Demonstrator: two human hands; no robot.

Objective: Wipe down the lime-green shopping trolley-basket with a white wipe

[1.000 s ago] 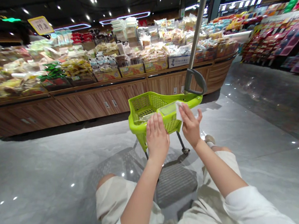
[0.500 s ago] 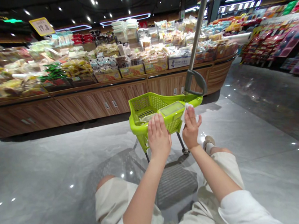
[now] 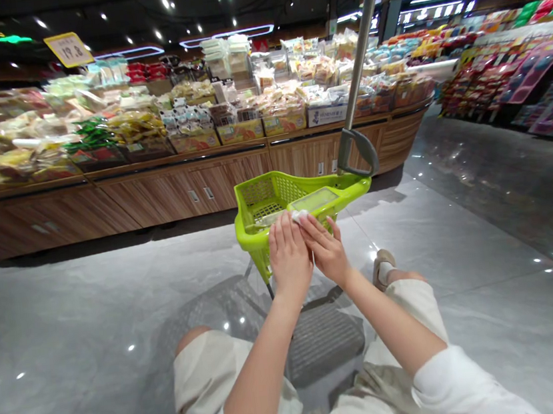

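A lime-green wheeled shopping basket (image 3: pixel 256 204) stands on the floor in front of me, with a grey pull handle (image 3: pixel 355 49) rising from its right end. A clear flat pack (image 3: pixel 314 199) rests on its near rim. My left hand (image 3: pixel 288 256) lies flat on the near rim, fingers together and stretched forward. My right hand (image 3: pixel 328 247) sits right beside it, fingertips pinching a small white wipe or tissue (image 3: pixel 299 215) against the rim. My knees in pale shorts show below.
A long wooden display counter (image 3: pixel 193 183) piled with packaged foods runs behind the basket. More shelves with red and pink goods (image 3: pixel 518 80) line the right side. Glossy grey floor (image 3: pixel 69 326) spreads around. A yellow price sign (image 3: pixel 68 49) hangs upper left.
My right hand has moved left along the basket rim with the white tissue, from the right corner to beside my left hand. The left hand stayed on the rim.
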